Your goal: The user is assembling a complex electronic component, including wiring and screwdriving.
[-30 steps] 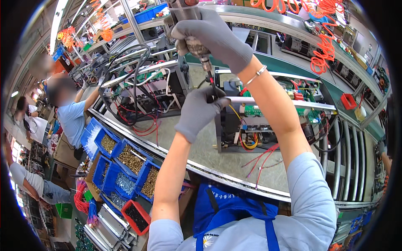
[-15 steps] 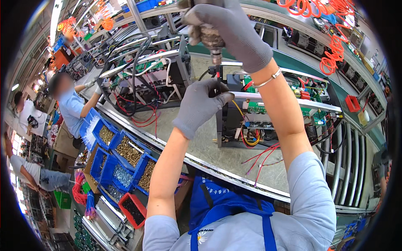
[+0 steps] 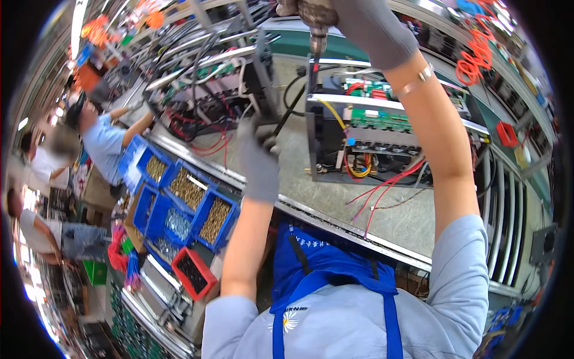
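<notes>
At the top edge, my gloved right hand [image 3: 365, 24] is closed around a power screwdriver [image 3: 318, 18], its bit pointing down over the near left corner of an open electronics chassis [image 3: 335, 102]. Green circuit boards, a yellow wire and red wires show inside that chassis. My gloved left hand [image 3: 258, 164] is left of the chassis, above the bench front. Motion smears its fingers, and a black cable [image 3: 290, 113] runs up to the right from beside them. Whether the left hand grips this cable, I cannot tell.
Blue bins [image 3: 188, 190] of brass-coloured and silvery small parts stand at left, beside a red bin [image 3: 194, 272] of dark parts. A second chassis [image 3: 209, 90] sits farther left, near a co-worker in light blue [image 3: 98, 143]. Metal rollers [image 3: 508, 221] lie at right.
My left hand has moved from the chassis corner left and toward me. My right hand and the screwdriver have risen slightly in the picture, partly through a shift of the view.
</notes>
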Demonstrator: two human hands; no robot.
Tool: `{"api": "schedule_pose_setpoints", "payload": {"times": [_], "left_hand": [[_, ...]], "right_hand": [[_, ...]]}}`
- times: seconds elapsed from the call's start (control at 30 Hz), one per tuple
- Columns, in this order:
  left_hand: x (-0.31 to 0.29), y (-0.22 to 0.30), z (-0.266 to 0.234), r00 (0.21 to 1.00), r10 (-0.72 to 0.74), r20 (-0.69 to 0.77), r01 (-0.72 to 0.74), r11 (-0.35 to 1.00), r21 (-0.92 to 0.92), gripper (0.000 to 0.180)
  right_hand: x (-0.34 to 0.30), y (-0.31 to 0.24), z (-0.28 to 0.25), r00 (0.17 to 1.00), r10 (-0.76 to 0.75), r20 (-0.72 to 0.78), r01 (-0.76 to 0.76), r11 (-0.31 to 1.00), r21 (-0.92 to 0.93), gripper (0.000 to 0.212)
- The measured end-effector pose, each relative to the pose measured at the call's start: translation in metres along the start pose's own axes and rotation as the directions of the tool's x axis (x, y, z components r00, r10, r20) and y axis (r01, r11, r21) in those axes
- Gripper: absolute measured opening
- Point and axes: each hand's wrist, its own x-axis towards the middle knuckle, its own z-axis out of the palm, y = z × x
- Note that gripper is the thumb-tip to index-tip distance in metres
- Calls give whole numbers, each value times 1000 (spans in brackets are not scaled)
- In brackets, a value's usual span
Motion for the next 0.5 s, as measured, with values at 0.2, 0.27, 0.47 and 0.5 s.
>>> {"api": "schedule_pose_setpoints", "payload": {"times": [0.2, 0.27, 0.47, 0.5], "left_hand": [[-75, -70, -64, 897, -439, -45, 395, 844, -363, 28], [-93, -79, -38, 854, -520, -19, 487, 812, -322, 27], [-106, -116, 7, 547, -669, 504, 679, 706, 201, 40], [-109, -122, 14, 523, -684, 508, 693, 688, 213, 40]], "right_hand": [[-160, -52, -41, 998, -41, -56, 37, 996, -80, 36], [-211, -44, -47, 948, -317, -26, 316, 948, -28, 46], [-310, -58, -30, 786, -408, -464, 378, 912, -162, 52], [-316, -59, -34, 767, -411, -492, 375, 910, -176, 50]]}}
